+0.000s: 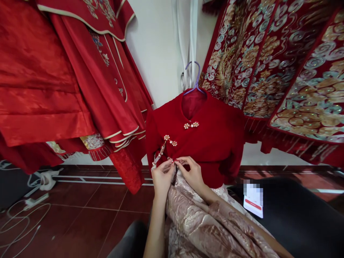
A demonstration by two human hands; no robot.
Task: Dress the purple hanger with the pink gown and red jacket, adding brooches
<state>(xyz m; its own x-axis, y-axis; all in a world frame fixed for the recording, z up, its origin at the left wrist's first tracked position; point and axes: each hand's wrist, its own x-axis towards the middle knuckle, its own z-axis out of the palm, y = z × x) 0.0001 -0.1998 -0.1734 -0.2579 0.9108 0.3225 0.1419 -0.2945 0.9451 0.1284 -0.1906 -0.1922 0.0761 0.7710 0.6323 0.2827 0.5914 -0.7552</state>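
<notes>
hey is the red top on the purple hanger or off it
On it. The purple hanger shows inside the neckline of the red top, with its hook rising above.

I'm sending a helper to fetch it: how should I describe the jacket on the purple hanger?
Find the white poles between the bright red garments on the left and the sequinned panels on the right. In front of them, a purple hanger holds the red jacket. Of these garments, it alone shows beaded flower-shaped clasps on its front.
</notes>
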